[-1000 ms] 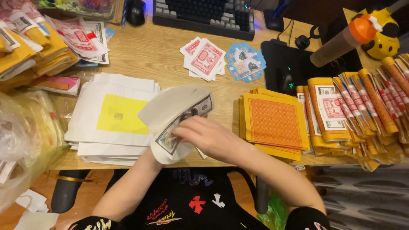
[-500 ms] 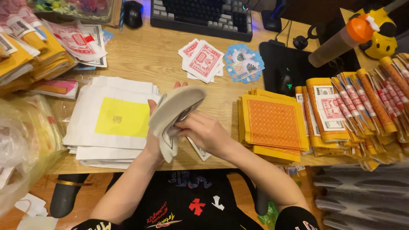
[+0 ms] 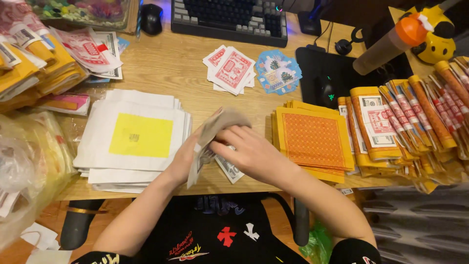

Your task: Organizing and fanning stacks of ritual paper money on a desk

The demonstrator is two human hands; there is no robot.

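Gripping a thin bundle of paper notes at the near edge of the wooden desk, both hands meet just in front of the person's body. The left hand holds the bundle from underneath and behind, with the pale sheets standing nearly upright against its palm and bowing over at the top. The right hand comes in from the other side, its fingers curled over the top and front of the sheets so that the bundle is pinched between the two hands. One grey printed note lies flat on the desk just beneath the right hand. Just beside the left hand sits a stack of white sheets with a yellow square on top. Close to the right hand lies a pile of orange patterned sheets, and beyond it a row of yellow banded bundles. Farther back, well apart from the hands, are a small heap of red and white cards, a blue round card, a keyboard and a black mouse.
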